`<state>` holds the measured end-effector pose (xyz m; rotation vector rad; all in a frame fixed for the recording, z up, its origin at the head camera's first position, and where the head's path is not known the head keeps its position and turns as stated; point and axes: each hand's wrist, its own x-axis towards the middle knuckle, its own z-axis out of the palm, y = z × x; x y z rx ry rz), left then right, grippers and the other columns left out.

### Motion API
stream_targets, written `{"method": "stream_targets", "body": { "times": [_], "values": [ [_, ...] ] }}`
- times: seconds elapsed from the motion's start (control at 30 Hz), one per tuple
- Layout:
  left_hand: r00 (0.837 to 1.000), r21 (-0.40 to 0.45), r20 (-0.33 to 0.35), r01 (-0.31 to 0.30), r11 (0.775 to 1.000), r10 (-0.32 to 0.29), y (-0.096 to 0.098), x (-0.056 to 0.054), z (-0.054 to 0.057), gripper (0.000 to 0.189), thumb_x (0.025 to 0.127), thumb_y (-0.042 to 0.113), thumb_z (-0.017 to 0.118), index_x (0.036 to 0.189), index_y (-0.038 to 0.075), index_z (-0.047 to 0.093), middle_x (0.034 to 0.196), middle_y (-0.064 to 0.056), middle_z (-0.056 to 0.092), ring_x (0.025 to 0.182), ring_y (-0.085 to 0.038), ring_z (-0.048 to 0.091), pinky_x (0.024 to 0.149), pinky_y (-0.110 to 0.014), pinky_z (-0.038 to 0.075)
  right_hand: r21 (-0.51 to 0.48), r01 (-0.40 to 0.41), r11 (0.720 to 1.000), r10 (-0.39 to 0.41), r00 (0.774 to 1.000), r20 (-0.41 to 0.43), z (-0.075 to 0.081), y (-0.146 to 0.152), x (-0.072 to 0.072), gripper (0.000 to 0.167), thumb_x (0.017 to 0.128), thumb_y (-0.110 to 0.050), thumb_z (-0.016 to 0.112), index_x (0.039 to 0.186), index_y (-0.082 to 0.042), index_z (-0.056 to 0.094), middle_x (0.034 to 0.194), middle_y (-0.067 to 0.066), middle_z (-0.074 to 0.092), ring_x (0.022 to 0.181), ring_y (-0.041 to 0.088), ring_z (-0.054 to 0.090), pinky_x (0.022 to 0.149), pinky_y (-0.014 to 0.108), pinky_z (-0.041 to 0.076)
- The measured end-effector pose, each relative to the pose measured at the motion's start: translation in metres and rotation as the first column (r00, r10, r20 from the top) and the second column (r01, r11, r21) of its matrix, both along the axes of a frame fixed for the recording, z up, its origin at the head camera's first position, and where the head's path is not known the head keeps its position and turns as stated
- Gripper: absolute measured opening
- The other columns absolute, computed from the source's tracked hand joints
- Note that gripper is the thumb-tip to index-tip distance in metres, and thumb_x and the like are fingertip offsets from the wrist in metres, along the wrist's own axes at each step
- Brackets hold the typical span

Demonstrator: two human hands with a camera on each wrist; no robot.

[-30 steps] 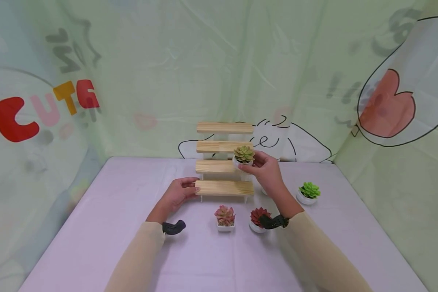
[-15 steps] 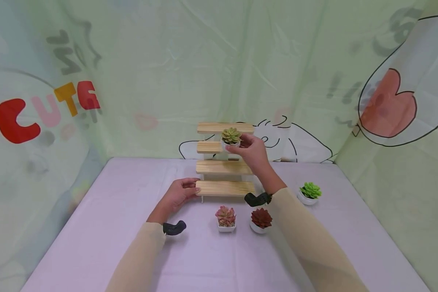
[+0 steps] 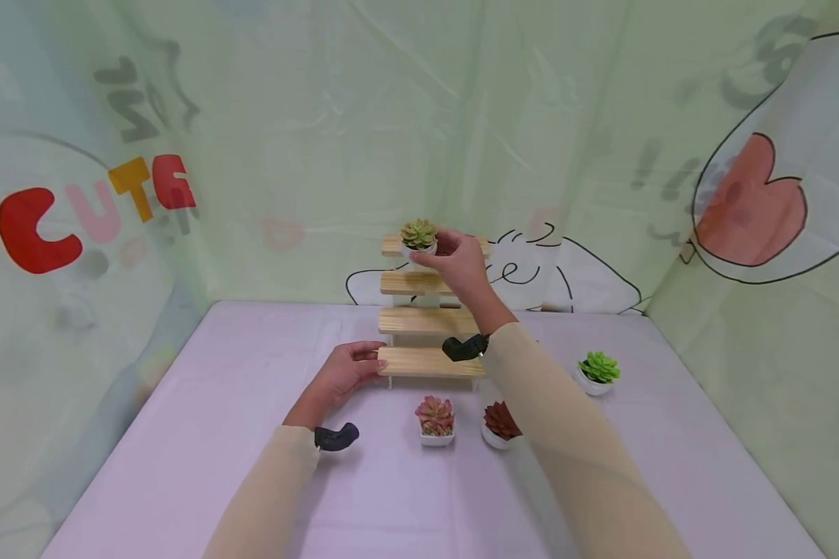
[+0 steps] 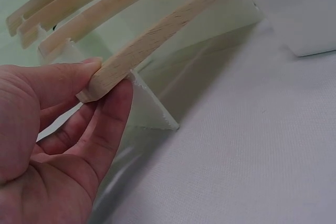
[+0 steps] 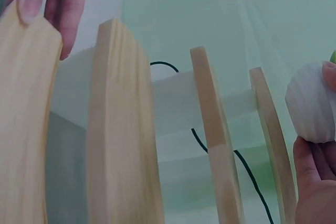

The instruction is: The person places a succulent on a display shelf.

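My right hand (image 3: 459,264) pinches the white pot of a green succulent (image 3: 419,234) in front of the top step of a wooden tiered stand (image 3: 429,361). In the right wrist view, the ridged white pot (image 5: 311,103) sits between thumb and fingers, just beyond the top board (image 5: 273,145). My left hand (image 3: 346,373) pinches the left end of the stand's lowest board, thumb on top and fingers beneath, as the left wrist view shows with the board's end (image 4: 107,77). White side supports (image 4: 152,98) hold up the boards.
A pink succulent (image 3: 436,419) in a square white pot stands before the stand. To its right is a dark red succulent (image 3: 501,421), partly hidden by my right sleeve. A bright green succulent (image 3: 598,371) stands farther right. Printed cloth walls (image 3: 308,140) enclose the table.
My right hand has carried the green succulent up and left, from the third board's height to the top one. The left hand keeps its hold on the lowest board.
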<state>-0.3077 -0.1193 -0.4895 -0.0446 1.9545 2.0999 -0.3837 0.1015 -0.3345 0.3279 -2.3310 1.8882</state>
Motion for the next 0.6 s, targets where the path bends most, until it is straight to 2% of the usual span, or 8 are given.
{"method": "stream_targets", "body": {
  "times": [0.23, 0.6],
  "values": [
    [1.000, 0.010, -0.003, 0.003, 1.000, -0.003, 0.000, 0.000, -0.003, 0.046, 0.092, -0.005, 0.070, 0.137, -0.001, 0.061, 0.118, -0.015, 0.066, 0.100, -0.022, 0.068, 0.089, -0.035, 0.063, -0.012, 0.003, 1.000, -0.003, 1.000, 0.005, 0.003, -0.011, -0.014, 0.060, 0.082, -0.024, 0.088, 0.136, -0.013, 0.065, 0.131, 0.007, 0.069, 0.119, 0.019, 0.065, 0.103, 0.036, 0.056],
    [1.000, 0.002, 0.003, 0.000, 1.000, 0.000, -0.001, 0.001, 0.000, 0.047, 0.092, -0.004, 0.070, 0.138, 0.000, 0.061, 0.121, -0.016, 0.064, 0.101, -0.021, 0.067, 0.093, -0.038, 0.062, 0.025, 0.101, 0.995, -0.100, 0.995, -0.015, 0.004, -0.020, -0.029, 0.055, 0.084, -0.025, 0.087, 0.134, -0.013, 0.067, 0.127, 0.008, 0.070, 0.113, 0.020, 0.064, 0.098, 0.036, 0.056]
  ]
}}
